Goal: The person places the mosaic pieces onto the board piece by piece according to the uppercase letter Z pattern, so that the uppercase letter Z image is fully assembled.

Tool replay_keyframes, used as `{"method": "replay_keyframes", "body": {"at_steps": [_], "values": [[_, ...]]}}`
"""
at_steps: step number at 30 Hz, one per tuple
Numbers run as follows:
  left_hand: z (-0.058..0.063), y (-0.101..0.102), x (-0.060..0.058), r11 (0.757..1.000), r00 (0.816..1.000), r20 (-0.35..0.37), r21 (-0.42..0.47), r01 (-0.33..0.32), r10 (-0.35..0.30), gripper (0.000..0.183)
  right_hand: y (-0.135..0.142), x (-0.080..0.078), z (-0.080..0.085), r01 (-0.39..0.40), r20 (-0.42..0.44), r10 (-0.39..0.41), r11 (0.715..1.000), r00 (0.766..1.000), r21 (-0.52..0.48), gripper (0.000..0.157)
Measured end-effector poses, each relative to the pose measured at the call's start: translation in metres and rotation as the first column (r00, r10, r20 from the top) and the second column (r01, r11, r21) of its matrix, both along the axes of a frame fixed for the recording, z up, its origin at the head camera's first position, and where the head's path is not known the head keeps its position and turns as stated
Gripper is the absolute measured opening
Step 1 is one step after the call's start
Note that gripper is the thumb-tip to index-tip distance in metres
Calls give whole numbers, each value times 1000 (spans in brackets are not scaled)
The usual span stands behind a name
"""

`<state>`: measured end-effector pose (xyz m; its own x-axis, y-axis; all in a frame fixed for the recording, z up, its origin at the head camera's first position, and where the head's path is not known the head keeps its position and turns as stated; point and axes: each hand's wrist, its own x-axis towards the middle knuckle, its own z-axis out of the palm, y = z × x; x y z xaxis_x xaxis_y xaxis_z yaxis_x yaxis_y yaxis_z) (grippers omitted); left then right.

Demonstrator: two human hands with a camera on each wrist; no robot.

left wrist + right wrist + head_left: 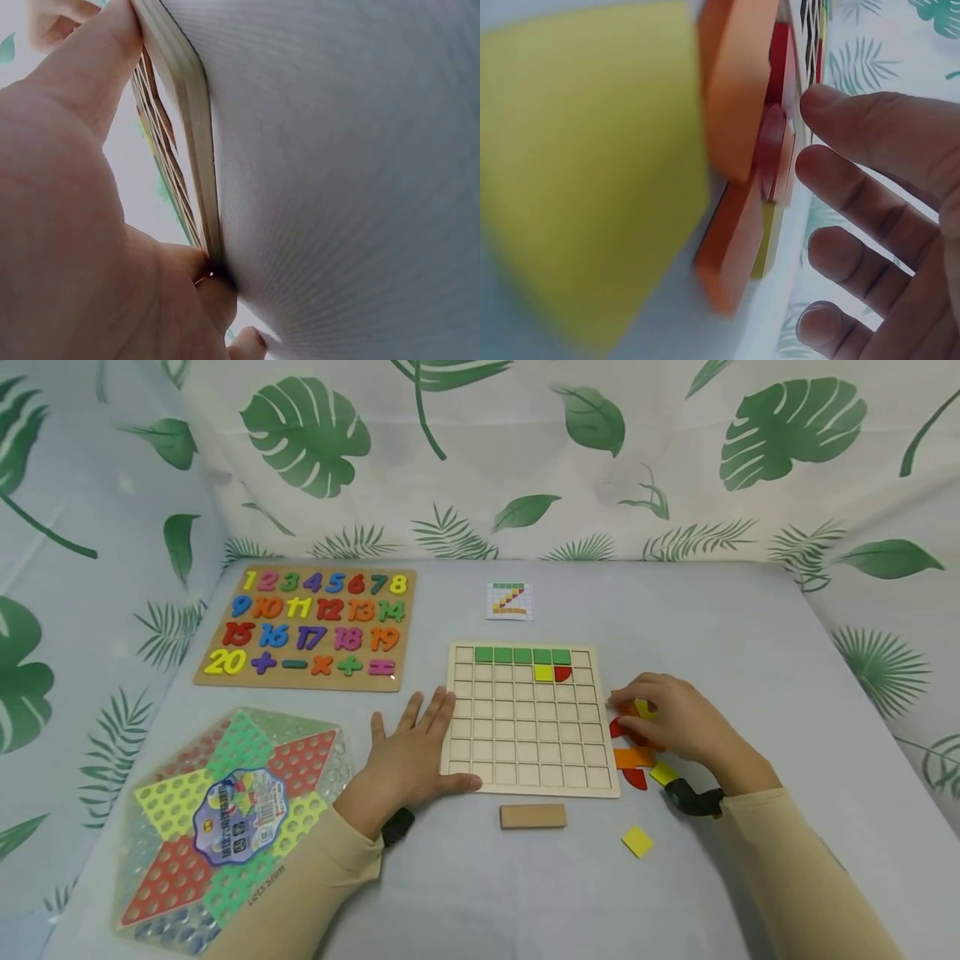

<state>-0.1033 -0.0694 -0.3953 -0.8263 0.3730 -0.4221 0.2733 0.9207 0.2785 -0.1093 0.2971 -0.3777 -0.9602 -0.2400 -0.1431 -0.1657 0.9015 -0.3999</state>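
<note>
My left hand (408, 764) lies with spread fingers at the left side of a wooden grid board (510, 735), its thumb on the bottom edge. In the left wrist view, the thumb and fingertips touch the board's edge (199, 135). A row of green squares (522, 655) fills cells near the top, with a yellow square (543, 672) and a red quarter-circle (562, 674) below. Right of the board, my right hand (678, 718) hovers over loose orange (633, 757), red and yellow pieces. In the right wrist view its fingers (836, 255) are apart, with no piece visible between them.
A pattern card (510, 601) lies behind the board. On the left are a number puzzle (307, 628) and a wrapped star-patterned game board (240, 818). A wooden block (532, 816) and a single yellow square (637, 842) lie in front.
</note>
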Motion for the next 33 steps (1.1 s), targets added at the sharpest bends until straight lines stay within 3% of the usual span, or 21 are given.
{"method": "replay_keyframes", "body": {"at_steps": [12, 22, 33], "values": [[3, -1, -1, 1000, 1000, 6, 5, -5, 5, 124, 17, 18, -1, 12, -20, -11, 999, 1000, 30, 21], [1, 0, 1, 1000, 1000, 8, 9, 1, -1, 124, 15, 20, -1, 24, 17, -25, 998, 1000, 62, 21], [2, 1, 1, 1000, 1000, 3, 6, -2, 2, 123, 13, 16, -2, 7, -75, 1, 994, 997, 106, 18]]}}
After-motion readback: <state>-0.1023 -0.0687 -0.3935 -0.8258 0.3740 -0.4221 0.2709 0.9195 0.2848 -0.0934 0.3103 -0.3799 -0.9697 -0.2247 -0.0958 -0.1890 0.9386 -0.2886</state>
